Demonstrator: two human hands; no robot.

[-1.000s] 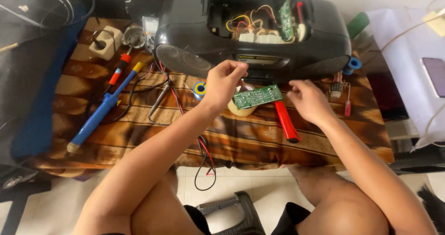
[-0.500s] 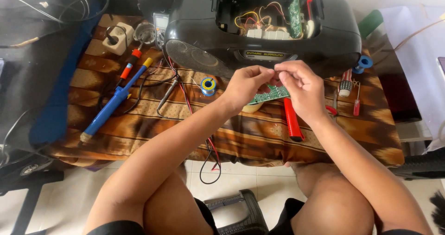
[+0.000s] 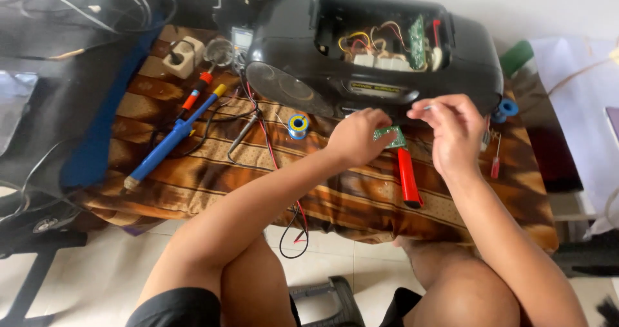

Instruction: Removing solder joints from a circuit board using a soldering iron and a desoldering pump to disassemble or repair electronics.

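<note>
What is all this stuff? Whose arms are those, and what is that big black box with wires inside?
The camera sits on a person's head and looks down, so the arms are their own. The left hand holds a small green circuit board. The right hand pinches something thin above it; I cannot tell what. The black box is an opened radio with coloured wires showing. On the brown striped cloth lie a blue soldering tool, a solder spool and a red-handled tool.

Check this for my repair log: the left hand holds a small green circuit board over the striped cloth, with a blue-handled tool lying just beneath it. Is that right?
Not quite. In the head view the left hand holds the green circuit board, but the tool just beneath it is red-handled. The blue-handled tool lies far to the left on the striped cloth.
</note>
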